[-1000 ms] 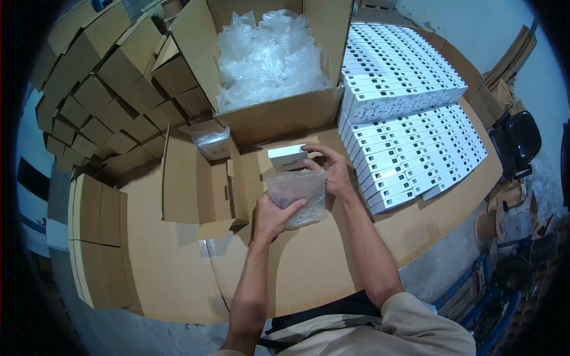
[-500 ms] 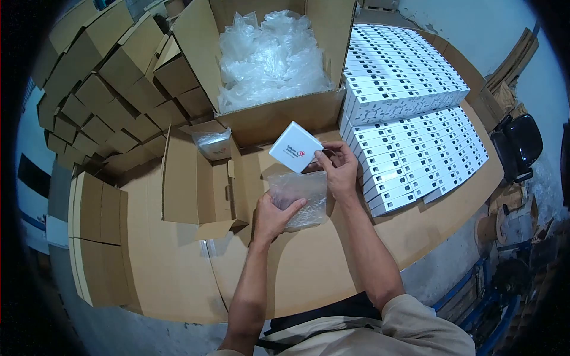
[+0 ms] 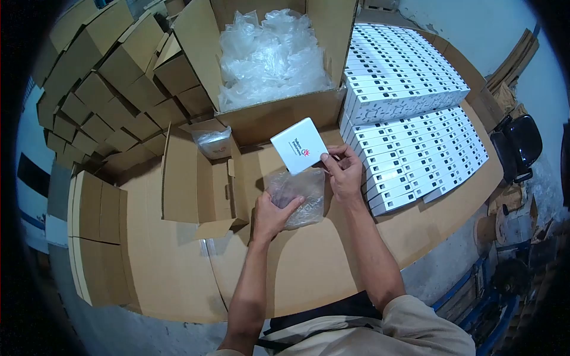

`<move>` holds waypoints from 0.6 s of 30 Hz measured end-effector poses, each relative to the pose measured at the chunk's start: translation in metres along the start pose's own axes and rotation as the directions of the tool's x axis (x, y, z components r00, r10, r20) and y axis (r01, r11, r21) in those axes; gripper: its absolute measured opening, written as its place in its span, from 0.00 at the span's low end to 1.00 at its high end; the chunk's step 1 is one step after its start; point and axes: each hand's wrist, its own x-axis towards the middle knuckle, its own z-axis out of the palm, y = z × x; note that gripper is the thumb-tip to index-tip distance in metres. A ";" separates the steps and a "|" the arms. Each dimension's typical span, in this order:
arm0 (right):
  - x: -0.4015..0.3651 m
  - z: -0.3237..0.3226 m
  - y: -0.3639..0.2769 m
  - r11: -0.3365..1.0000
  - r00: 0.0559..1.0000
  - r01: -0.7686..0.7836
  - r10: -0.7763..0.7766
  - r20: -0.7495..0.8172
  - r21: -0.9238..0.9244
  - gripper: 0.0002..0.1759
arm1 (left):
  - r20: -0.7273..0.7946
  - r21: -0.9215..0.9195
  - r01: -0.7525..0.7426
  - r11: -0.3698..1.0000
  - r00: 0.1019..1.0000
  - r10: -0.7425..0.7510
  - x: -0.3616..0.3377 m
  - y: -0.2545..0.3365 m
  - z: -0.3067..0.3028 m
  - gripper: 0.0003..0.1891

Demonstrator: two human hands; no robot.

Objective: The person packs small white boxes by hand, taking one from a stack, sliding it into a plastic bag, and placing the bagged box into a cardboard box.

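Observation:
Between the thumb and fingers of my right hand (image 3: 344,175) is a square white box (image 3: 297,142) with dark print and a red mark on its face. It is tilted, held by its right edge. Just below it, my left hand (image 3: 274,215) grips a clear plastic bag (image 3: 309,210), thumb lying over the film. The bag's upper edge is right at the box's lower corner. To the left stands an open cardboard carton (image 3: 181,184) with a plastic-wrapped box (image 3: 214,143) in its far end.
Behind my hands a large carton (image 3: 279,121) holds a heap of clear plastic bags (image 3: 270,59). White boxes (image 3: 415,160) are stacked in rows at the right. Open cartons (image 3: 113,107) pile up at the back left, and folded cartons (image 3: 95,237) stand along the table's left edge.
My right hand has turned the white box so its printed face shows more fully, and shifted slightly right. My left hand and the bag have hardly moved.

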 end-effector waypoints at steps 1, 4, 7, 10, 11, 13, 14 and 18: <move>0.000 -0.003 0.001 1.000 1.000 0.008 -0.008 0.012 -0.028 0.08 | 0.003 0.005 0.010 1.000 1.000 -0.010 0.000 0.000 0.000 0.22; 0.002 -0.010 0.002 0.997 0.999 0.030 -0.027 0.048 -0.074 0.08 | -0.002 0.036 0.011 0.999 1.000 -0.011 0.000 0.005 -0.002 0.22; 0.003 -0.014 0.002 0.997 0.996 0.042 -0.037 0.078 -0.062 0.08 | -0.016 0.032 0.010 0.999 1.000 -0.010 -0.001 0.004 -0.002 0.22; 0.004 -0.014 -0.001 0.997 0.994 0.047 -0.039 0.105 -0.069 0.08 | -0.042 0.031 -0.054 0.998 0.998 0.055 0.002 -0.005 -0.001 0.23; 0.003 -0.014 -0.003 0.997 0.994 0.045 -0.038 0.106 -0.066 0.08 | -0.052 0.035 -0.086 0.996 0.995 0.088 0.002 -0.007 -0.001 0.23; 0.004 -0.015 -0.002 0.998 0.993 0.043 -0.037 0.109 -0.053 0.08 | -0.047 0.075 -0.066 0.995 0.996 0.070 0.001 -0.004 -0.002 0.24; 0.005 -0.016 0.001 0.998 0.993 0.042 -0.037 0.110 -0.044 0.08 | -0.044 0.096 -0.056 0.994 0.997 0.061 0.001 -0.003 -0.002 0.24; 0.006 -0.016 0.002 0.998 0.992 0.061 -0.058 0.110 -0.022 0.08 | -0.031 0.065 -0.061 0.996 0.998 0.063 0.002 -0.005 -0.002 0.25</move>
